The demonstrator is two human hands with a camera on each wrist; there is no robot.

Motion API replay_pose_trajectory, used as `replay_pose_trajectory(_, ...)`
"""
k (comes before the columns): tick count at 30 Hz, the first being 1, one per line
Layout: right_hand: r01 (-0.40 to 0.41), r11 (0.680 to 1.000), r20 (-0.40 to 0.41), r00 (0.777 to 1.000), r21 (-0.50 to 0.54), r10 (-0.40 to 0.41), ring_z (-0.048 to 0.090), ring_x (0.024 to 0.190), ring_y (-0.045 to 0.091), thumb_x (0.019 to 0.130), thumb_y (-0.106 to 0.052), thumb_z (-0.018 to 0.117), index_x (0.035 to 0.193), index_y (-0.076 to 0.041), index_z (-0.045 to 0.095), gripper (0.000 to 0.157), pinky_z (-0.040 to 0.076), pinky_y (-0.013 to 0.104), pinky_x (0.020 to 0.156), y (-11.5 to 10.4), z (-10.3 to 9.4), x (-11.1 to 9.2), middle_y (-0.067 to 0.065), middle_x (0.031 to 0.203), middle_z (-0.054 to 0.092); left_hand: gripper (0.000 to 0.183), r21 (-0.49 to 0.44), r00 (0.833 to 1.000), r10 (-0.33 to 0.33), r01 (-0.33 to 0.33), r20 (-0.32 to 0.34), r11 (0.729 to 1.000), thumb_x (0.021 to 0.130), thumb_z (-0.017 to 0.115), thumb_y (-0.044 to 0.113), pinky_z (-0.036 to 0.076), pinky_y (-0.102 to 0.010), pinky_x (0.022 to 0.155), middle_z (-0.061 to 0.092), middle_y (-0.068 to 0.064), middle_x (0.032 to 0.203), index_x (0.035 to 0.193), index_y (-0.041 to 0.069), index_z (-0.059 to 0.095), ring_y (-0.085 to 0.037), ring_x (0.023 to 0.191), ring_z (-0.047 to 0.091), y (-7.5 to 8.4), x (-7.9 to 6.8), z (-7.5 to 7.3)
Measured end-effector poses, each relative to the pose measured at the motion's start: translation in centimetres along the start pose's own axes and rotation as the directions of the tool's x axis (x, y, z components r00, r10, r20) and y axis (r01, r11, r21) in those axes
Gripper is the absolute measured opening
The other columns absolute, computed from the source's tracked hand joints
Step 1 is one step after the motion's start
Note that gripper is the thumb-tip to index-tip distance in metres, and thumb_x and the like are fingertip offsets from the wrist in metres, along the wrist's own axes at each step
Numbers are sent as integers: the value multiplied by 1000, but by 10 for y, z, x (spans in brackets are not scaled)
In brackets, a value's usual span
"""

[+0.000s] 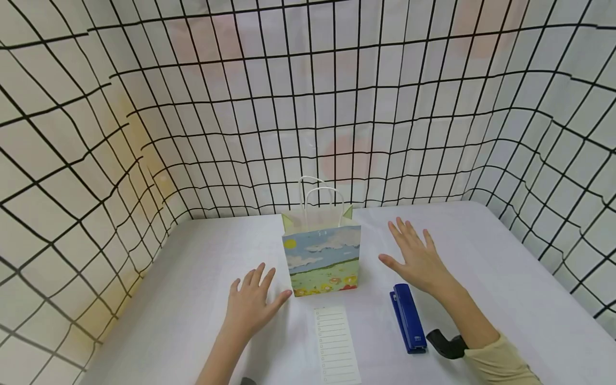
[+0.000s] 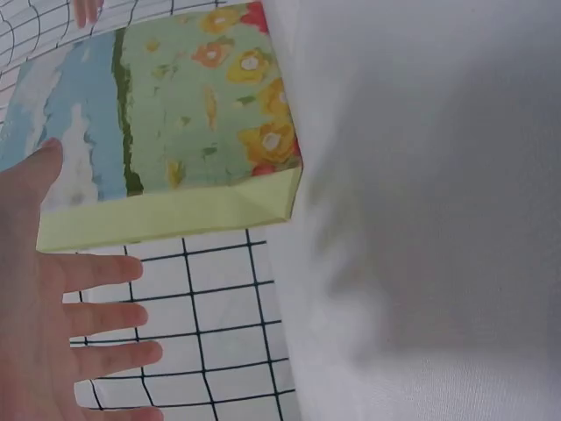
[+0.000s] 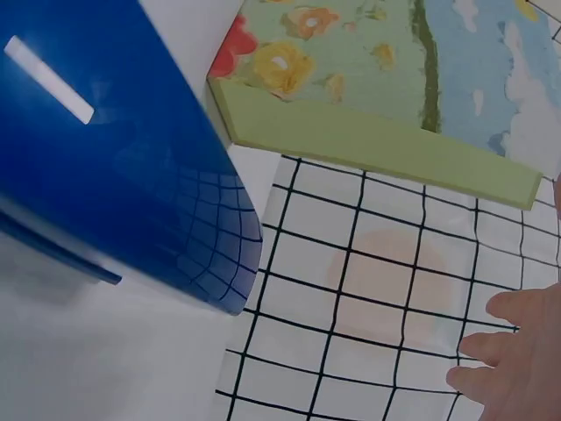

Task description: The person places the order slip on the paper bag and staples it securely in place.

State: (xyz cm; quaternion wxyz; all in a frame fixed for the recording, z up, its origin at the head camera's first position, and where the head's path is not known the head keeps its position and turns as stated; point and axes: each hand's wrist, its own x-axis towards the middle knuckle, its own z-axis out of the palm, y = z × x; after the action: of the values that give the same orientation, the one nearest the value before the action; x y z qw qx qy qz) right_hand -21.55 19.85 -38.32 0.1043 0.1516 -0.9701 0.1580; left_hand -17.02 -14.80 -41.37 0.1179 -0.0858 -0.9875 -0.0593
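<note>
A paper gift bag [image 1: 323, 261] with white cord handles stands upright at the middle of the table, its front printed with sky, clouds and flowers. My left hand [image 1: 253, 300] hovers at the bag's left with fingers spread, the thumb near its lower left corner; it holds nothing. To the right of the bag my right hand [image 1: 415, 255] is held with fingers apart and nothing in it. A blue stapler [image 1: 409, 318] lies just below that hand, and it looms large in the right wrist view. In front of the bag lies a lined paper checklist [image 1: 337, 345].
White cloth covers the table [image 1: 192, 267]. Behind and on both sides rise white walls with a black grid [image 1: 337, 107]. A black strap-like piece [image 1: 447, 344] sits at the right wrist, beside the stapler's near end.
</note>
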Motion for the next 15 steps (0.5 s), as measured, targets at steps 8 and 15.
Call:
replay_pose_trajectory(8,11,999,-17,1000,31,-11,10,140,35,87,-54,46,146,-7,11,83,0,60,108,-4,0,4,19,152,11,68,-10,999,34,-34,-16,999,82,44,65,41,-50,91,51,-11,130,128,15,51,-30,117,49,3,-3,1)
replay_pose_trajectory(15,25,999,-42,999,46,-23,14,139,36,87,-56,45,146,-8,11,84,3,58,109,-5,-1,9,18,151,14,62,-64,998,63,-64,-25,996,82,51,58,46,-47,85,52,-11,128,125,13,53,-30,114,51,5,-2,0)
